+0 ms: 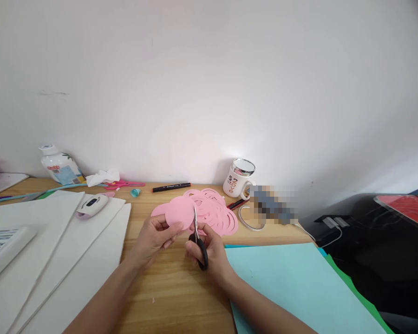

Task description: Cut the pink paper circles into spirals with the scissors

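Pinched between the fingers and thumb of my left hand [158, 237] is a round pink paper disc [179, 212]. My right hand [211, 253] grips a pair of scissors [202, 253] by its black handles, with the metal blades pointing up along the disc's right edge. Whether the blades touch the paper I cannot tell. Behind both hands lies a heap of pink paper rings and scraps [226, 220]. Another pink paper piece [157, 210] shows just left of the held disc, partly hidden by it.
Large white sheets [104, 260] cover the left side, bearing a white device [92, 205]. Light blue paper [292, 283] lies at right. Along the wall stand a white bottle [61, 164], pink scissors [125, 184], an orange-tipped marker [172, 187] and a white mug [236, 181]. A silvery ring [245, 224] lies nearby.
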Action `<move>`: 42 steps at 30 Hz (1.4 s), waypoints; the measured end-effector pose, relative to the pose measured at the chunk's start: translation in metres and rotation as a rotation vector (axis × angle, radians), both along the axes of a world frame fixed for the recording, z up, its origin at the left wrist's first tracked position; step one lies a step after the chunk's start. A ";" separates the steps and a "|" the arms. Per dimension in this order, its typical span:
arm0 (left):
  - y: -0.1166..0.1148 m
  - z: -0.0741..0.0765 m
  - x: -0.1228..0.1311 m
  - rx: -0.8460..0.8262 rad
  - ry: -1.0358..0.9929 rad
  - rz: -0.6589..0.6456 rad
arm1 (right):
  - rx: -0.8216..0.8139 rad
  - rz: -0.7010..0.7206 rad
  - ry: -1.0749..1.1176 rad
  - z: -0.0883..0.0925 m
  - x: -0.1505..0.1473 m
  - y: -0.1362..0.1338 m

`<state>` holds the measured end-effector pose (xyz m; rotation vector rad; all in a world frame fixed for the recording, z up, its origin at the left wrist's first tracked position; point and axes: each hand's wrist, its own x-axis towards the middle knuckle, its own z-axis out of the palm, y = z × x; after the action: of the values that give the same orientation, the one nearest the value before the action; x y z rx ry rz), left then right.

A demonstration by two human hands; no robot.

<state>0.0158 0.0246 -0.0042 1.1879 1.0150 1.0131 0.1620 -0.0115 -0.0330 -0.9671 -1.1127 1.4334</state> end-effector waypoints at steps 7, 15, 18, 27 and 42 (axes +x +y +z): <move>-0.001 -0.004 0.003 -0.073 -0.045 -0.001 | 0.001 0.001 -0.013 -0.004 -0.003 -0.001; -0.002 0.000 0.003 -0.026 0.064 0.004 | 0.075 -0.028 0.034 -0.005 0.000 0.002; -0.002 -0.001 0.003 -0.021 0.060 0.001 | 0.069 -0.018 0.039 -0.004 0.001 0.002; -0.002 0.002 0.003 -0.020 0.033 -0.004 | 0.064 0.000 0.031 -0.006 0.000 0.002; -0.001 0.002 0.002 -0.012 -0.022 0.044 | 0.020 0.017 0.022 -0.001 0.001 0.001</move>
<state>0.0173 0.0234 -0.0020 1.1464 1.0326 1.0510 0.1634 -0.0101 -0.0337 -0.9280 -1.1191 1.4406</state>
